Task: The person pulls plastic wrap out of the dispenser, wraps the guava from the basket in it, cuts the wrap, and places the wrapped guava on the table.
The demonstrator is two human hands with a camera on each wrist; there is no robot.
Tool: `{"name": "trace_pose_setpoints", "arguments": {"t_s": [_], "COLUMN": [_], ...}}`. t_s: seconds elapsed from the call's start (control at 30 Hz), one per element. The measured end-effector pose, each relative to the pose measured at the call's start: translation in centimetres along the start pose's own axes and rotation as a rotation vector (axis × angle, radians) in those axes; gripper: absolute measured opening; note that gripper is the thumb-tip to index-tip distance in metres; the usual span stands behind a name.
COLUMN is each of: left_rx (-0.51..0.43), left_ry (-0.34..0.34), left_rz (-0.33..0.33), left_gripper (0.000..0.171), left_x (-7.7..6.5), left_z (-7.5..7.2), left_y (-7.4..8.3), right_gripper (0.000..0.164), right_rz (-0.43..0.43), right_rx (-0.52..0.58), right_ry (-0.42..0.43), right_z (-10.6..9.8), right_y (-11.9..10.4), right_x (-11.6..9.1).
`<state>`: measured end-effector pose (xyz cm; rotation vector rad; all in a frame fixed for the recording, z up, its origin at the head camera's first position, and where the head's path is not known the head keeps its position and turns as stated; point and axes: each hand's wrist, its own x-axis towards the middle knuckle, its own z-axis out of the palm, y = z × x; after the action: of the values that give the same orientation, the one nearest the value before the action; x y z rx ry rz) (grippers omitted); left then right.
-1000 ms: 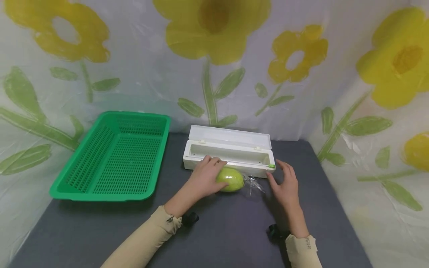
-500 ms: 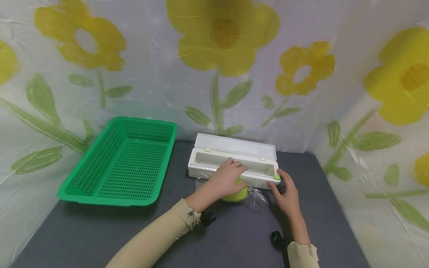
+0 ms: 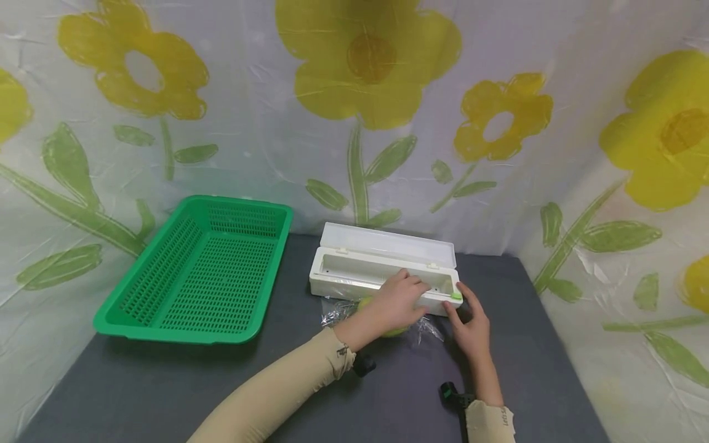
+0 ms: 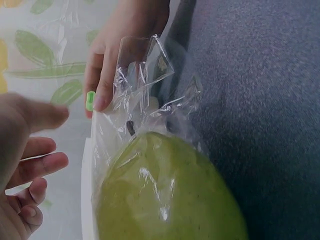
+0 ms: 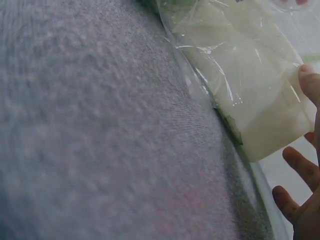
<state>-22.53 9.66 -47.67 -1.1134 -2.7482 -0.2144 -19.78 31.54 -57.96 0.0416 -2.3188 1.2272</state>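
Observation:
A white cling film box (image 3: 343, 287) lies with its lid (image 3: 388, 245) folded back. Against its front rests a green pear (image 4: 170, 195), covered by clear film (image 4: 150, 85) that is bunched at both ends. My left hand (image 3: 396, 301) reaches across above the pear toward the box's right half, hiding most of the fruit in the head view. Its fingers are loosely bent, with nothing between them in the left wrist view. At the box's right end my right hand (image 3: 471, 326) holds the corner, thumb in front and index finger beside the green slider (image 3: 456, 295).
A green plastic basket (image 3: 277, 264) stands on the left of the dark grey table (image 3: 410, 394). Behind the box hangs a curtain (image 3: 249, 154) with printed yellow flowers, which also closes off both sides.
My left hand has let go of the pear's left side and moved right across it, over the box front. My right hand stays at the box's end. The head view has shifted slightly.

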Motion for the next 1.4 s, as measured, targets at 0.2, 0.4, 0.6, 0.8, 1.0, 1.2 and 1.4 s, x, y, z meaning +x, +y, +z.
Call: {"name": "trace_pose_setpoints", "arguments": {"t_s": [0.2,0.4,0.6,0.8,1.0,1.2,1.4], "left_rx": [0.028,0.075,0.064,0.091,0.12,0.131,0.158], "left_ry": [-0.025,-0.032,-0.031,-0.001,-0.004,-0.009,-0.021], "left_rz": [0.018,0.017,0.005,0.024,0.038,0.04,0.028], "left_gripper": [0.041,0.039,0.038,0.04,0.037,0.033,0.029], "left_x": [1.2,2.2,3.3,4.3,5.3,6.0,6.4], "left_z": [0.9,0.9,1.4,1.9,2.2,2.2,2.5], "left_y": [0.9,1.6,1.9,2.2,2.8,3.5,4.0], "right_gripper": [0.057,0.057,0.058,0.058,0.058,0.058,0.06], "right_rz": [0.01,0.032,0.054,0.037,0.03,0.038,0.043], "right_rx": [0.011,0.034,0.045,0.027,0.029,0.012,-0.001], "right_ry": [0.008,0.023,0.025,0.024,0.0,-0.008,-0.016], "right_z": [-0.1,-0.2,0.0,0.2,0.3,0.3,0.3], "right_y": [0.2,0.2,0.0,-0.1,-0.2,0.0,0.1], "right_x": [-0.6,-0.8,-0.7,-0.6,-0.4,-0.4,-0.6]}}
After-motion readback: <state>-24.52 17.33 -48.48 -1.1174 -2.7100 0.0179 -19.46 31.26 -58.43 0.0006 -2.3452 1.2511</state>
